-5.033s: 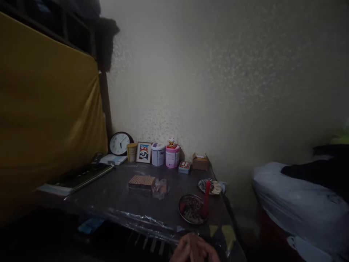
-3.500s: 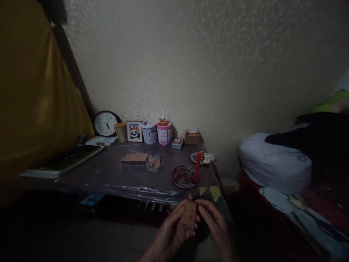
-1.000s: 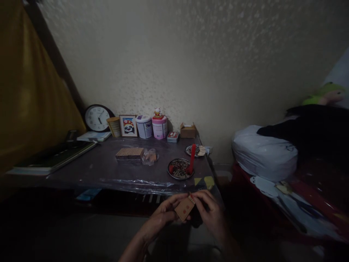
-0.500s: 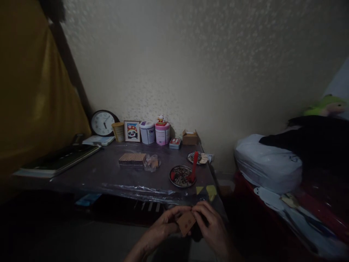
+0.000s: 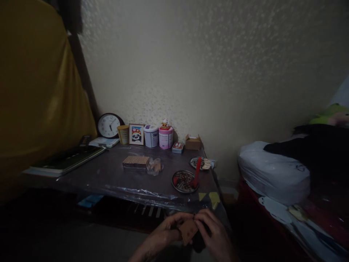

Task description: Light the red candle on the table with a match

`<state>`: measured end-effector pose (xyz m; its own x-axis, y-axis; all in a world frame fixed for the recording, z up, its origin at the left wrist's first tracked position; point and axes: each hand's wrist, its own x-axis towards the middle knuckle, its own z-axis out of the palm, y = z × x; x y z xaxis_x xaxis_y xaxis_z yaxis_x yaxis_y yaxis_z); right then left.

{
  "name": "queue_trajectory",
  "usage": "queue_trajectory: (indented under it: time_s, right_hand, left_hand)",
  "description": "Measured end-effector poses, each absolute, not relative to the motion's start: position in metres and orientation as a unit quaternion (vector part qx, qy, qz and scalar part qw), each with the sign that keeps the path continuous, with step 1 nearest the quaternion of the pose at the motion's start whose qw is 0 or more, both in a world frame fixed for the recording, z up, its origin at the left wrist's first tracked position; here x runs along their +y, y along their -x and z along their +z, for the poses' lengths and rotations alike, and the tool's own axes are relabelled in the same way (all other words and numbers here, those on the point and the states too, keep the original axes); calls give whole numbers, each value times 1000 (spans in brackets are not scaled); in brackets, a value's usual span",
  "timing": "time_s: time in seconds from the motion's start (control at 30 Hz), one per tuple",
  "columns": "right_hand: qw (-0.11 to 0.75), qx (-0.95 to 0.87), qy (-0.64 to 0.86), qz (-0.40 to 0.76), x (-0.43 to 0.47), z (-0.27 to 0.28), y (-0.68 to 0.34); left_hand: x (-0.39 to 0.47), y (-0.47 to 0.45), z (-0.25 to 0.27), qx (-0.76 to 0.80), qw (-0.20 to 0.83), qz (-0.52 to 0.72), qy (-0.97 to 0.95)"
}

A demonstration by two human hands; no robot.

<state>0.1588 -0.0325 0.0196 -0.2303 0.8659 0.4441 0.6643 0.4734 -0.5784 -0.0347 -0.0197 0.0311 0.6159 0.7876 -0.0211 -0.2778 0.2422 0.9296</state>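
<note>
Left hand (image 5: 166, 234): comes in from lower left, palm turned inward, fingers curled and closed on the left side of the small brown box (image 5: 188, 230).
Right hand (image 5: 214, 236): opposite, fingers bent, pinching the box's upper right edge.
Box: tilted, between both hands, below the near edge of the table (image 5: 114, 182).
On table: metal dish (image 5: 183, 182) with red utensil (image 5: 196, 174).

Both hands met low in front of the body, forearms angled inward from below. The left hand (image 5: 167, 233) curled with fingers bent and thumb on top, pinching. The right hand (image 5: 215, 234) mirrored it, knuckles up, its fingertips (image 5: 196, 218) pressed close to the left's
</note>
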Motion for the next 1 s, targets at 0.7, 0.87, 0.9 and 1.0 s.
queue_trajectory:
  time_s: [0.7, 0.87, 0.9, 1.0]
  right_hand:
    - [352, -785, 498, 105, -32, 18, -163]
    - [373, -791, 477, 86, -31, 20, -162]
    - [376, -792, 473, 87, -31, 20, -162]
    - [379, -792, 469, 97, -31, 20, -163]
  left_hand:
    - [-20, 34, 36, 263, 737, 344, -520]
    - [-19, 34, 31, 261, 745, 352, -503]
    - [-19, 34, 30, 257, 746, 353, -502]
    - [-18, 35, 28, 247, 750, 354, -501]
